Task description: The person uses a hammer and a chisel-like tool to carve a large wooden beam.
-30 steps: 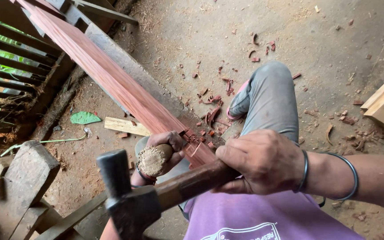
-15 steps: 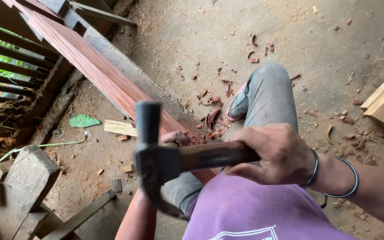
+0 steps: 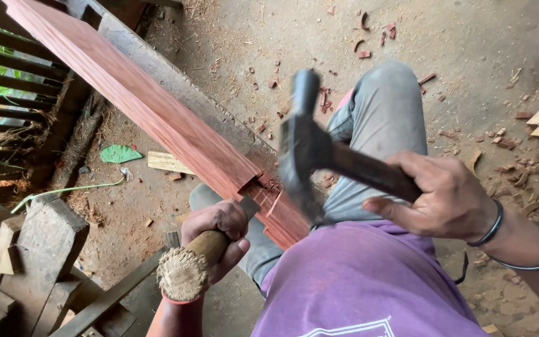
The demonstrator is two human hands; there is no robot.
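The left hand [image 3: 216, 234] was closed tight around the wooden handle of a chisel [image 3: 189, 265], whose frayed butt end pointed toward the camera while its blade rested in a notch cut into the reddish plank [image 3: 151, 115]. The right hand [image 3: 444, 200] was wrapped firmly around the handle of a hammer [image 3: 307, 146], its dark head raised above the plank (and blurred). The plank ran slantwise across the person's lap, over a grey trouser leg [image 3: 382, 118]. Red wood chips [image 3: 506, 140] lay scattered on the dirt floor.

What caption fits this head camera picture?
Right hand raises a hammer while left hand sets a chisel on a red plank.
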